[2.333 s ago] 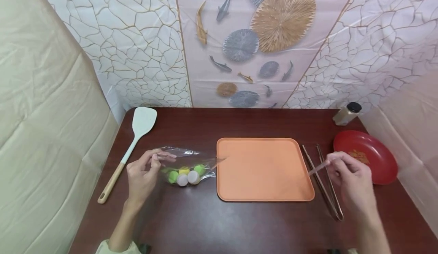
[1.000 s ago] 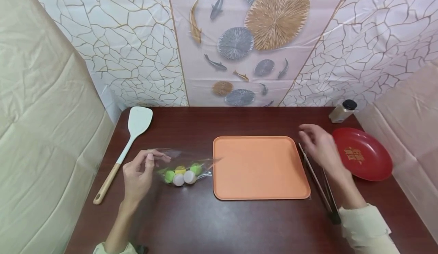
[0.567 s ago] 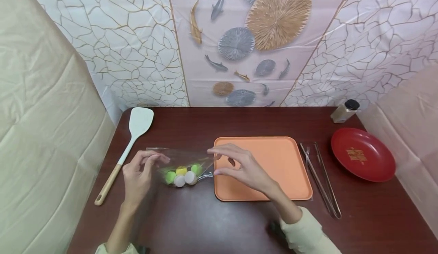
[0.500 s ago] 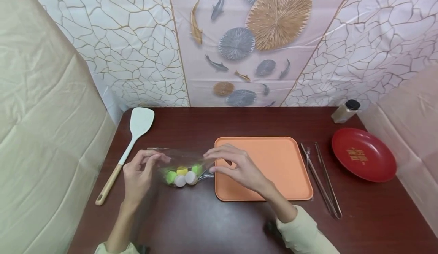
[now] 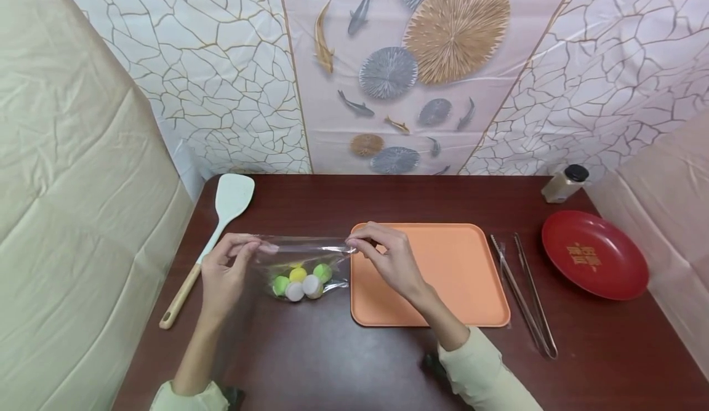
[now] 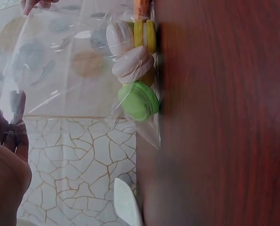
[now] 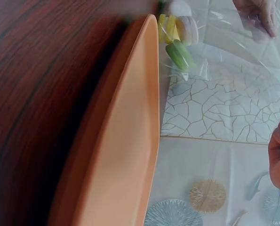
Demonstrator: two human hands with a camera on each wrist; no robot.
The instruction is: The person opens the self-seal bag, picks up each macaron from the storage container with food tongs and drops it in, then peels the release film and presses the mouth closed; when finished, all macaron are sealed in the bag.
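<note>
A clear plastic bag (image 5: 316, 248) with several green, yellow and pale macarons (image 5: 298, 274) at its bottom is stretched between both hands. My left hand (image 5: 224, 275) pinches the bag's upper left corner between thumb and fingers. At the upper right corner, my right hand (image 5: 396, 269) pinches the bag's top edge, above the left part of the orange tray (image 5: 443, 275). The left wrist view shows a green macaron (image 6: 139, 101) low in the bag, close to the tabletop. Seen from the right wrist, the bag's top edge is held up above the macarons.
Left of the left hand lies a spatula (image 5: 232, 197) with a wooden handle. Metal tongs (image 5: 534, 312) lie right of the tray, with a clear strip (image 5: 503, 257) across one arm. Farther right are a red plate (image 5: 615, 257) and a black-lidded jar (image 5: 564, 184).
The right hand let go of a clear strip near the tongs and moved left to the bag, where it now pinches the top right corner. The bag's top edge has been drawn taut.
</note>
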